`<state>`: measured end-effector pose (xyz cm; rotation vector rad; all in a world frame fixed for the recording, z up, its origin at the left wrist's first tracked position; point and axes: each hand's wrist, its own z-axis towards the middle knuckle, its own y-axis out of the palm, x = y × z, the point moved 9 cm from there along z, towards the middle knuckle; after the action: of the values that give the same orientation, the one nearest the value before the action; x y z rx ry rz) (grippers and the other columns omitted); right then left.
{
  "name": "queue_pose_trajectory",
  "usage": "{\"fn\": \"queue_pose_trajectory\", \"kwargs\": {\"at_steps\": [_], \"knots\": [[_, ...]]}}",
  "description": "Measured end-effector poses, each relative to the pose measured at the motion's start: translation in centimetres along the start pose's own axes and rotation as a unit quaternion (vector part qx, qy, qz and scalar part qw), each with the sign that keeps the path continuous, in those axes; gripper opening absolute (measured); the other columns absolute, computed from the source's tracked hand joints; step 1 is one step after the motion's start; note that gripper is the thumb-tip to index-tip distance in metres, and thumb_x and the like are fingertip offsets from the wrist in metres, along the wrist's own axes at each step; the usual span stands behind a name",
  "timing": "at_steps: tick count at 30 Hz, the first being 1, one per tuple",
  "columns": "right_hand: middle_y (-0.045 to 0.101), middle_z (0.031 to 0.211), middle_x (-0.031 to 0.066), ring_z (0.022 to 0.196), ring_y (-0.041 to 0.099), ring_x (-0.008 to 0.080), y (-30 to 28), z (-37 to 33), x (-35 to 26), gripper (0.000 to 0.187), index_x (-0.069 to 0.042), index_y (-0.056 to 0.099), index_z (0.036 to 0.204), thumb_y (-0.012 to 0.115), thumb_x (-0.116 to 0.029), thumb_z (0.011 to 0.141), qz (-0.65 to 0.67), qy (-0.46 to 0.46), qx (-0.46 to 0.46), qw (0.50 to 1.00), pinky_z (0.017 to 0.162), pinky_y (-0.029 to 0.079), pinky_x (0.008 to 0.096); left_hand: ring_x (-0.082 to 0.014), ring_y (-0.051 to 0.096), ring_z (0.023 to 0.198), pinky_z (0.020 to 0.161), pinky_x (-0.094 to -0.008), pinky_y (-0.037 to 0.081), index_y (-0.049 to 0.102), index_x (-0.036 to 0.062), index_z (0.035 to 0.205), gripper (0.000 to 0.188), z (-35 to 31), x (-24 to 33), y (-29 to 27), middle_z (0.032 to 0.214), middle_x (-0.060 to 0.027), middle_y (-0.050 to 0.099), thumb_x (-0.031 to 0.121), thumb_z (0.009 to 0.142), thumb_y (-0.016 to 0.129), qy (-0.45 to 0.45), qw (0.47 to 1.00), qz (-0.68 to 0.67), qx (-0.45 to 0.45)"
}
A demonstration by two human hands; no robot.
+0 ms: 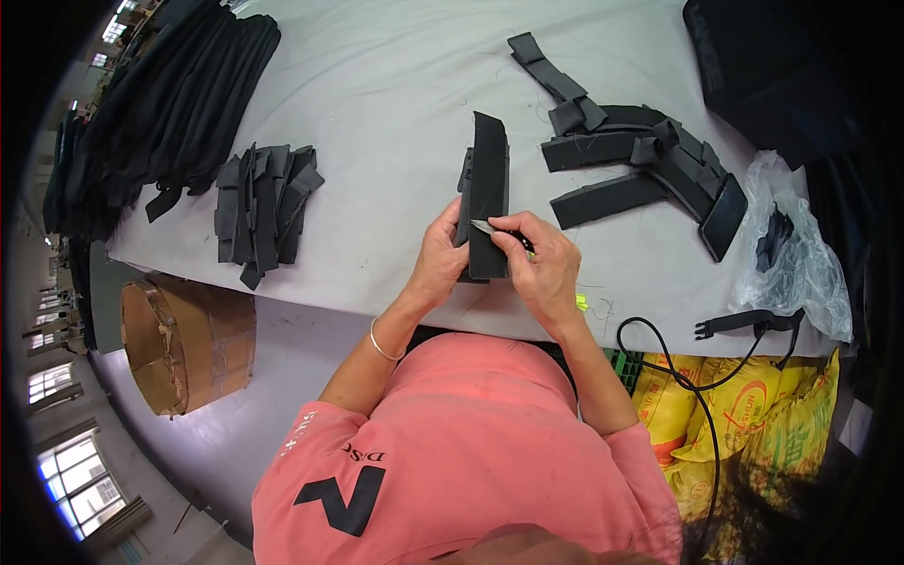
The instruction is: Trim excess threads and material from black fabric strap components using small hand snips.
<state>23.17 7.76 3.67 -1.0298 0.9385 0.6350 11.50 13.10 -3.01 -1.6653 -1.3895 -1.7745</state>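
My left hand (439,259) is closed round the left side of a black padded fabric strip (490,169), which stands lengthwise away from me over the table. Behind its left edge shows another dark layer of fabric. In my right hand (541,264), fingers pinched, are small thread snips (481,226) with pointed silver blades. Their tip lies against the strip's face, near its lower half. Most of the snips is hidden in the fingers, so I cannot tell whether the blades are apart.
Left stands a pile of black strips (264,202), with stacked black fabric pieces (188,104) behind. Several joined black strips (612,146) and a dark phone-like slab (723,218) lie right. Beyond are a clear plastic bag (796,268), buckled strap (744,323), cardboard drum (212,344) and yellow sacks (744,405).
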Motion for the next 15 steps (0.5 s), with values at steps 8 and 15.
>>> {"fn": "queue_pose_trajectory", "kwargs": {"at_steps": [8, 15], "knots": [[0.064, 0.075, 0.0051, 0.063, 0.057, 0.021, -2.1, 0.3, 0.1, 0.011, -0.007, 0.066, 0.086, 0.069, -0.009, 0.076, 0.016, -0.055, 0.001, 0.998, 0.058, 0.044, 0.0301, -0.0122, 0.062, 0.075, 0.066, -0.0253, 0.054, 0.047, 0.0011, 0.126, 0.047, 0.0, 0.3, -0.9, 0.094, -0.0061, 0.061, 0.004, 0.082, 0.065, -0.06, 0.994, -0.087, 0.026], [0.063, 0.075, 0.0037, 0.063, 0.055, 0.0209, -2.3, 0.5, -0.3, 0.01, -0.008, 0.066, 0.086, 0.069, -0.009, 0.076, -0.038, -0.082, 0.015, 0.996, 0.058, 0.043, 0.0301, -0.0144, 0.062, 0.07, 0.061, -0.0265, 0.052, 0.05, 0.0018, 0.12, 0.041, 0.0, 0.1, -1.2, 0.088, -0.0074, 0.061, 0.006, 0.082, 0.066, -0.061, 0.994, -0.083, 0.021]]}}
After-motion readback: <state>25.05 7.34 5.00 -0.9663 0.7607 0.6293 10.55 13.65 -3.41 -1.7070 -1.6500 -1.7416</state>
